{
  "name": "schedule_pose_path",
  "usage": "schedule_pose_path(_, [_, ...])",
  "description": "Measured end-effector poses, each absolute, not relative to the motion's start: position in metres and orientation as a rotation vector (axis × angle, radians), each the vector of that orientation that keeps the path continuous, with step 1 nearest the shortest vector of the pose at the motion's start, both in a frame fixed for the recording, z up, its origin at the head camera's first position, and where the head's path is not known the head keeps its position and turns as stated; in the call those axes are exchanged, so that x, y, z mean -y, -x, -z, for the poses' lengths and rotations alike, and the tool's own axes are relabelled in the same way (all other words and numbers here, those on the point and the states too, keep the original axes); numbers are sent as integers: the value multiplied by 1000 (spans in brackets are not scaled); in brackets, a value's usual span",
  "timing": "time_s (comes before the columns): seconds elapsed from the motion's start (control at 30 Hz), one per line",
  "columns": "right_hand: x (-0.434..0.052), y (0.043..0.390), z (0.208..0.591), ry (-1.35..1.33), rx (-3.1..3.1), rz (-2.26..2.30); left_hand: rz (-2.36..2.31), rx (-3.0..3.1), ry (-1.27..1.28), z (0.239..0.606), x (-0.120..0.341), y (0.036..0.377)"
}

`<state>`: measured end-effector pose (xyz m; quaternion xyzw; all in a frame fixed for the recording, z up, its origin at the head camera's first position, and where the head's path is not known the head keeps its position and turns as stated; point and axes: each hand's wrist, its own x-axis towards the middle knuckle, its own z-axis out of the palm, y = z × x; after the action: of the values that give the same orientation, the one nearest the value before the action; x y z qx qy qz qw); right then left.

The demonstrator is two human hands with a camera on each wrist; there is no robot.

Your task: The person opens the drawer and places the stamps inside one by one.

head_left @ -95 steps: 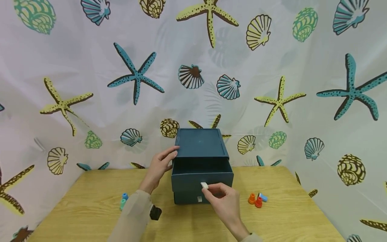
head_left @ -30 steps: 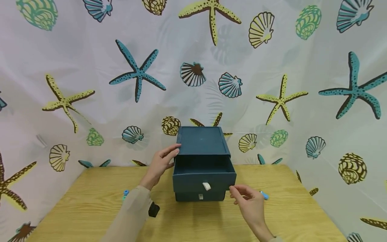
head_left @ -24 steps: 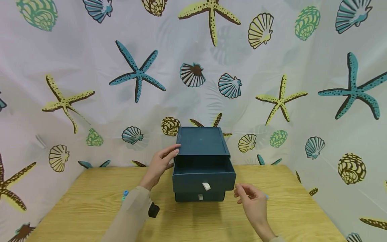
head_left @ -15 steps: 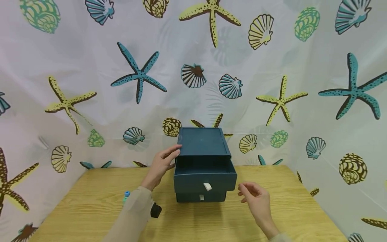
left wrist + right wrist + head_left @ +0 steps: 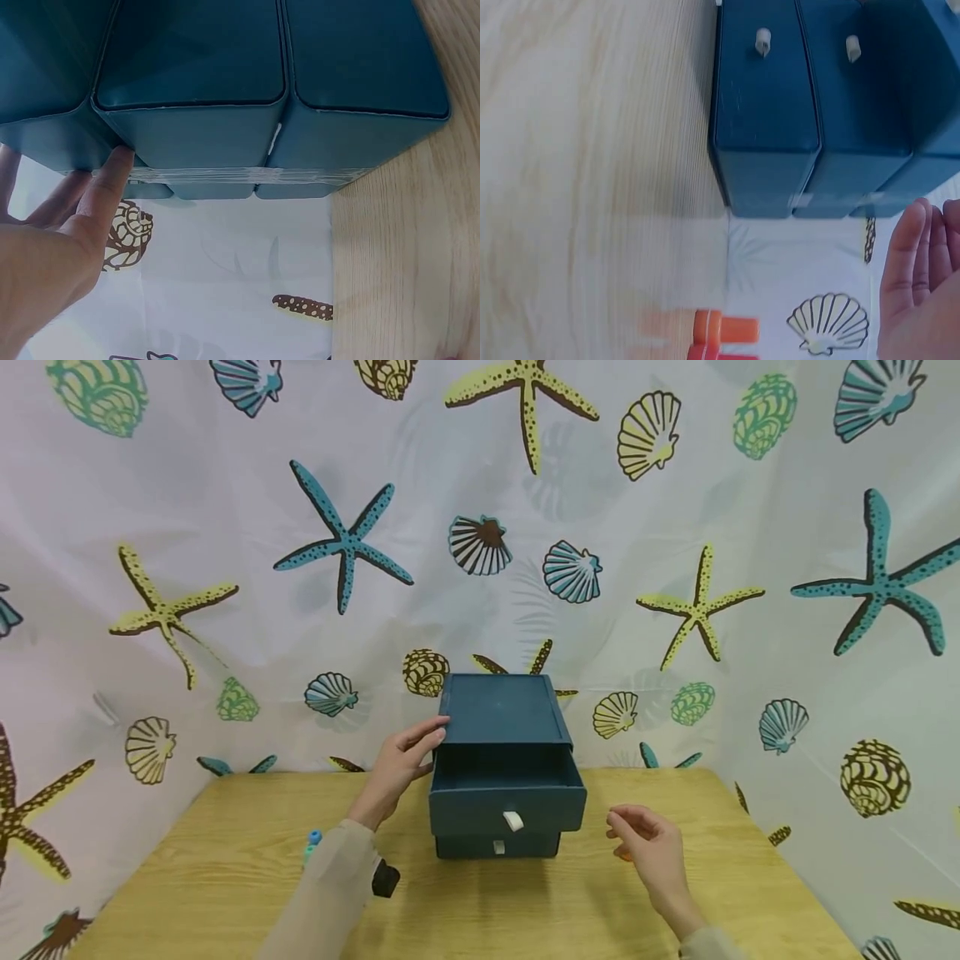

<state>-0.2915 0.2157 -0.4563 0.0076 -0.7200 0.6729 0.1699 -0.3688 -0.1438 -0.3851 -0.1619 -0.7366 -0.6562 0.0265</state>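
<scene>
A dark blue drawer unit stands on the wooden table with its top drawer pulled out. The drawer's visible interior shows no contents. A white pull tab sticks out from its front. My left hand rests against the unit's left side near the top edge; the left wrist view shows the extended fingers touching it. My right hand hovers to the right of the drawer, apart from it, with loosely bent fingers and nothing in them. An orange piece shows partly behind it.
In the right wrist view, an orange peg-like piece and a red one lie beside the unit. A blue piece and a teal one sit left, partly behind the left sleeve. A patterned curtain hangs behind.
My right hand has let go of the white tab and moved right, away from the drawer. The drawer stands slightly further out than at first. My left hand stays at the unit's side.
</scene>
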Motion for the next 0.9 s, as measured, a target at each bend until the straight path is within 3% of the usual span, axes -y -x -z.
schedule_pose_path(0.9, [-280, 323, 469, 55, 2281, -1836, 2028, 2277, 467, 383, 143, 369])
